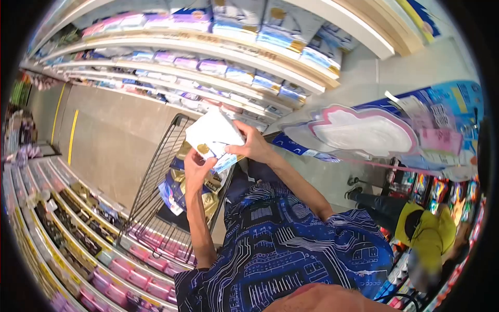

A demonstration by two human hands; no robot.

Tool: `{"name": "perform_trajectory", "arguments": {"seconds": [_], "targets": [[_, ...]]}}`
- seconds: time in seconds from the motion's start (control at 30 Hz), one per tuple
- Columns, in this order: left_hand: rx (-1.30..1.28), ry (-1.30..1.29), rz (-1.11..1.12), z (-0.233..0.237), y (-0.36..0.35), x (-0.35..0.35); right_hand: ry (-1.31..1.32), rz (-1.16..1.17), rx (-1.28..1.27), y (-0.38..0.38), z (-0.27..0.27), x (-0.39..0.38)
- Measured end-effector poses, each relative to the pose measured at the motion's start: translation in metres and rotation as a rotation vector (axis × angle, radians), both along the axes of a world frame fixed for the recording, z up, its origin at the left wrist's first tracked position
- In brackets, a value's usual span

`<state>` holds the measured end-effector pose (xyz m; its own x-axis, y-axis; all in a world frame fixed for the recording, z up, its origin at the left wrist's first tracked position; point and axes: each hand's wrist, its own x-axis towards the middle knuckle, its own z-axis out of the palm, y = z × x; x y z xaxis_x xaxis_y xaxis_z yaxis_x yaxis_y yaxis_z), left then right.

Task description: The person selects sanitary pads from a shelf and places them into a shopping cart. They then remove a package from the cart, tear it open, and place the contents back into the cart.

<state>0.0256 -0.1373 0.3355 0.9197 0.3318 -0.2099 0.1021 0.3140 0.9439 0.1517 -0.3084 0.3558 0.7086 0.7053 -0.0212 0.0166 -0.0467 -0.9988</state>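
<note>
A white package (214, 130) with a gold round emblem and a blue printed edge is held between my two hands, above the shopping cart. My left hand (195, 169) grips its near left corner, thumb on the printed face. On the right side, my right hand (253, 143) has its fingers behind the package and the thumb across the front. The black wire shopping cart (150, 184) stands just below and to the left. Several gold and dark blue packages (209, 204) lie inside it, partly hidden by my left forearm.
Shelves (197, 47) of white, blue and purple packs run along the far side. Lower left, more shelves (104, 260) hold pink packs. A cardboard display (364, 130) stands at the right. Behind it is another person in a yellow top (426, 229).
</note>
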Motion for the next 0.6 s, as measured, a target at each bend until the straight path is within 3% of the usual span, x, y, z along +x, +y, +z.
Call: {"name": "perform_trajectory", "arguments": {"seconds": [0.17,0.27,0.3,0.4,0.43,0.53,0.6], "targets": [[0.072,-0.020,0.060,0.016,-0.013,0.011,-0.032,-0.041,0.147,-0.016,-0.001,0.000],[0.179,-0.100,0.185,0.033,-0.021,0.021,0.618,-0.116,0.538,-0.018,0.003,-0.001],[0.269,-0.128,0.225,0.044,-0.019,0.028,0.525,-0.085,0.403,-0.013,-0.042,-0.002],[0.425,-0.225,0.240,0.101,-0.042,0.064,0.416,0.255,0.134,-0.020,-0.065,0.005],[0.477,-0.279,0.178,0.120,-0.051,0.081,0.390,0.313,0.172,-0.019,-0.082,0.002],[0.546,-0.361,0.030,0.158,-0.083,0.125,0.275,0.432,-0.038,-0.023,-0.087,-0.010],[0.535,-0.383,-0.040,0.158,-0.093,0.150,0.304,0.423,-0.054,-0.029,-0.089,-0.017]]}}
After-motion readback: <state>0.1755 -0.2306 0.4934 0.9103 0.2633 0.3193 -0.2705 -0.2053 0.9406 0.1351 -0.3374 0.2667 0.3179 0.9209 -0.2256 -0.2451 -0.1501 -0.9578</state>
